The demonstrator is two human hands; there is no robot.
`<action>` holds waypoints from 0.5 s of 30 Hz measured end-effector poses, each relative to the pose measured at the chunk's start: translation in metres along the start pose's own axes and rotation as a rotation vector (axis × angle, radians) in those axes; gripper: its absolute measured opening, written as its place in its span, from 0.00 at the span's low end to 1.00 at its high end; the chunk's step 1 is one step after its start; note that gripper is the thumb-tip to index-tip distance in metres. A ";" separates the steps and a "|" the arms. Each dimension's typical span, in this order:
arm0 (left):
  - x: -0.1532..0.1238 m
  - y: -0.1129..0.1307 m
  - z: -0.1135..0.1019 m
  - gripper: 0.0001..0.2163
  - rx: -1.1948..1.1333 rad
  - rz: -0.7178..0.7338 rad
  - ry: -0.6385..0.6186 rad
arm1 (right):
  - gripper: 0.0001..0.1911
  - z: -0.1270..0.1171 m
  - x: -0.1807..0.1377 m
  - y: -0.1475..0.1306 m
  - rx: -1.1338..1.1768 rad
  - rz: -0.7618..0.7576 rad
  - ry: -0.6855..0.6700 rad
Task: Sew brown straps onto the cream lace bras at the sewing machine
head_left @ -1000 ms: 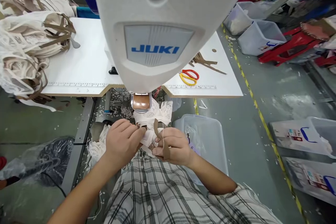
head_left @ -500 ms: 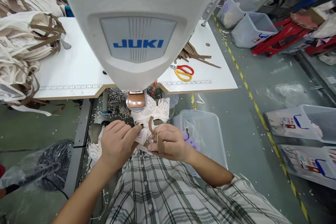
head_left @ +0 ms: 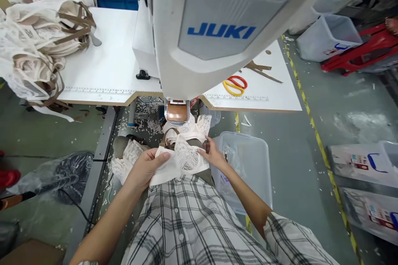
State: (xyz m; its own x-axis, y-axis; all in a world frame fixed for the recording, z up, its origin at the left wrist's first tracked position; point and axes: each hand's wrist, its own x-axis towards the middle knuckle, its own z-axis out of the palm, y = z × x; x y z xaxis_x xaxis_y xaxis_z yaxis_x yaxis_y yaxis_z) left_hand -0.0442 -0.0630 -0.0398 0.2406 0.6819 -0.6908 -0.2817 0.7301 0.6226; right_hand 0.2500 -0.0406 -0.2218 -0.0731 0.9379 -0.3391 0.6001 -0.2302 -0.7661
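Observation:
A cream lace garment piece (head_left: 183, 155) with brown straps lies spread below the JUKI sewing machine head (head_left: 217, 29), under its brown-topped arm end (head_left: 176, 112). My left hand (head_left: 146, 167) grips the garment's left edge, thumb on top of the fabric. My right hand (head_left: 213, 153) pinches the garment's right edge with its fingers closed on the lace. More lace (head_left: 127, 159) hangs to the left of my left hand. My plaid shirt fills the bottom of the view.
A white worktable (head_left: 105, 62) carries a pile of cream garments (head_left: 34, 37) at left, red-and-yellow scissors (head_left: 234, 85) and brown strap scraps (head_left: 259, 70) at right. A clear plastic bin (head_left: 248, 161) stands by my right arm. More bins (head_left: 360, 161) and red items line the floor at right.
My hands have moved apart, spreading the garment flat; the brown strap my right hand held is out of its fingers. The view shifted, putting the machine head further right.

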 end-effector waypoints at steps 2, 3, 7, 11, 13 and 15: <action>-0.002 -0.002 0.001 0.17 0.002 0.011 0.008 | 0.41 0.002 -0.006 0.001 0.008 0.028 -0.048; -0.003 -0.002 0.002 0.17 0.013 0.022 0.011 | 0.37 0.000 -0.009 -0.002 0.009 0.034 -0.068; -0.003 0.004 -0.006 0.18 0.118 0.046 0.002 | 0.21 -0.025 -0.021 -0.030 0.060 0.001 -0.212; 0.004 0.016 -0.041 0.20 0.662 0.324 0.240 | 0.21 -0.047 -0.044 -0.076 0.217 -0.089 -0.343; 0.010 0.023 -0.050 0.18 1.075 0.680 0.445 | 0.19 -0.047 -0.054 -0.103 0.371 -0.223 -0.350; 0.020 0.032 -0.038 0.16 1.271 0.929 0.411 | 0.18 -0.044 -0.061 -0.132 0.481 -0.391 -0.352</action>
State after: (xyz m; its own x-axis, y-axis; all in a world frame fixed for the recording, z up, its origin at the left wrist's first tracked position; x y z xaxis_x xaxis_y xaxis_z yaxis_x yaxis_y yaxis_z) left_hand -0.0837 -0.0282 -0.0475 0.1258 0.9793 0.1586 0.7757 -0.1968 0.5996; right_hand 0.2098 -0.0560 -0.0761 -0.5128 0.8543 -0.0846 0.0656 -0.0592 -0.9961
